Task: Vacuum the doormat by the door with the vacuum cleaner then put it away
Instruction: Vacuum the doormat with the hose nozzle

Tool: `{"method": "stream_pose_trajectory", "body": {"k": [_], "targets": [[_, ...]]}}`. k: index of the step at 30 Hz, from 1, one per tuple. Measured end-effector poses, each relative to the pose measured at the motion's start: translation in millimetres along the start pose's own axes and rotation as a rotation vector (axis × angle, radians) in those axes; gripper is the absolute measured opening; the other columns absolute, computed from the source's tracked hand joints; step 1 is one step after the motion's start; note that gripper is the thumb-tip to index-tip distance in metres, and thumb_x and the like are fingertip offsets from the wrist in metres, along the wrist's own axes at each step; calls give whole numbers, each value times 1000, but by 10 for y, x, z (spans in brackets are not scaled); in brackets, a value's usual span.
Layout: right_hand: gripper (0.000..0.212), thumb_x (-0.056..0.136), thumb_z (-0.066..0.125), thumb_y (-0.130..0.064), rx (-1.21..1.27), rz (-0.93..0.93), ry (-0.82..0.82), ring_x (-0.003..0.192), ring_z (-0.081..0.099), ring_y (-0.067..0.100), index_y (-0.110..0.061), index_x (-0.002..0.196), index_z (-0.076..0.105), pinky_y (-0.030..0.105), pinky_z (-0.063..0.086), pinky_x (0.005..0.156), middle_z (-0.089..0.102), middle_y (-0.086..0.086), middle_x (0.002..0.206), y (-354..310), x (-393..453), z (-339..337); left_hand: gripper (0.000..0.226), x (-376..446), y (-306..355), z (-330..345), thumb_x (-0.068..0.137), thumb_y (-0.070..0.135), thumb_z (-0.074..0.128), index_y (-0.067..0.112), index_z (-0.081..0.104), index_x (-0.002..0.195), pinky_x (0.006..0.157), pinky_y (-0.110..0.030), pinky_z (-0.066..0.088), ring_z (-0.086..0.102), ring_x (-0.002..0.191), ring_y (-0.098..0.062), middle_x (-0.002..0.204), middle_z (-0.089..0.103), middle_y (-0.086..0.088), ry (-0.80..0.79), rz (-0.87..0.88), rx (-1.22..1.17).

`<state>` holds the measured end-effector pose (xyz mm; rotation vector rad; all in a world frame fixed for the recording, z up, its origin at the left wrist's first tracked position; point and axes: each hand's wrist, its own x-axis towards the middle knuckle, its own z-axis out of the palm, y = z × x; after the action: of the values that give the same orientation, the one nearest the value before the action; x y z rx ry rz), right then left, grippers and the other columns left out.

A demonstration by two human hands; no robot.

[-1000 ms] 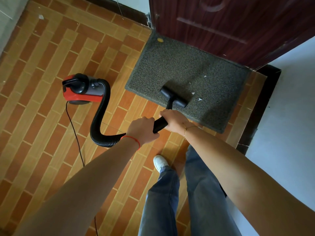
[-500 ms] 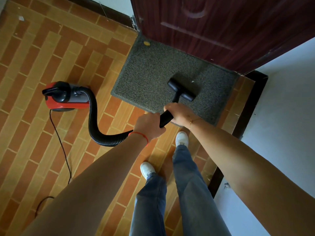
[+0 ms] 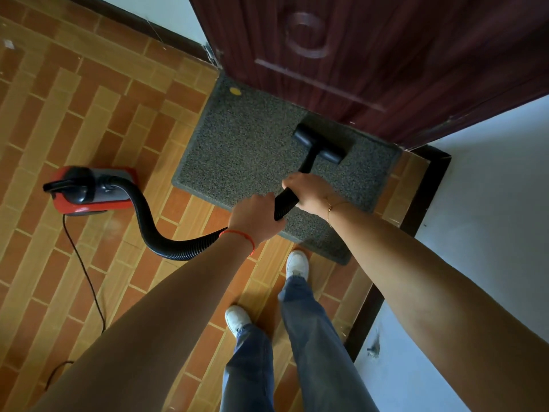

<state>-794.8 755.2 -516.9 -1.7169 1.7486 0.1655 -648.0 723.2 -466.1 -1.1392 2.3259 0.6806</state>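
A grey speckled doormat (image 3: 252, 150) lies on the tiled floor against a dark red door (image 3: 371, 49). The black floor nozzle (image 3: 320, 143) rests on the mat's far right part, close to the door. My right hand (image 3: 310, 191) grips the black wand just behind the nozzle. My left hand (image 3: 254, 218) holds the ribbed black hose (image 3: 166, 239) lower down. The hose curves left to the red and black vacuum cleaner body (image 3: 89, 190), which sits on the tiles left of the mat. A small yellow spot (image 3: 235, 90) lies at the mat's far left corner.
The black power cord (image 3: 86, 278) trails from the vacuum toward the lower left. A white wall (image 3: 481, 218) with dark skirting (image 3: 421, 197) runs along the right. My feet in white shoes (image 3: 297, 264) stand just before the mat's near edge.
The nozzle has slid forward across the mat toward the door. The white specks seen earlier on the mat are gone. I have stepped closer to the mat.
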Motion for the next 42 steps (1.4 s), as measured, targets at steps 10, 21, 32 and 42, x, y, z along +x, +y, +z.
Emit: {"method": "stream_pose_trajectory", "body": {"k": [10,21,32,42], "targets": [[17,89,58,-6,13,14,1,102,61,25,-11,105,55,34,46,75,58,5,114,504,144,-260,31,462,313,-147,85,35,57,15,56,108,56,-29,41,52,65,-20,68,45,4,4,18,5],[16,90,59,-9,17,15,28,100,64,22,-13,105,55,30,46,73,59,3,114,528,142,-272,31,487,312,-173,85,36,59,14,56,107,54,-28,40,51,64,-18,65,42,6,12,41,3],[11,91,56,-17,59,2,-10,95,65,26,-12,101,55,33,47,70,61,5,108,-139,0,26,28,-76,-138,-44,84,37,57,15,57,103,53,-27,42,53,63,-18,69,46,4,9,22,42],[4,92,52,-17,100,3,-41,87,65,25,-15,89,50,30,39,62,63,4,101,-1089,-314,618,29,-961,-748,345,86,40,55,16,55,102,49,-26,35,48,59,-17,68,44,4,-59,29,112]]}}
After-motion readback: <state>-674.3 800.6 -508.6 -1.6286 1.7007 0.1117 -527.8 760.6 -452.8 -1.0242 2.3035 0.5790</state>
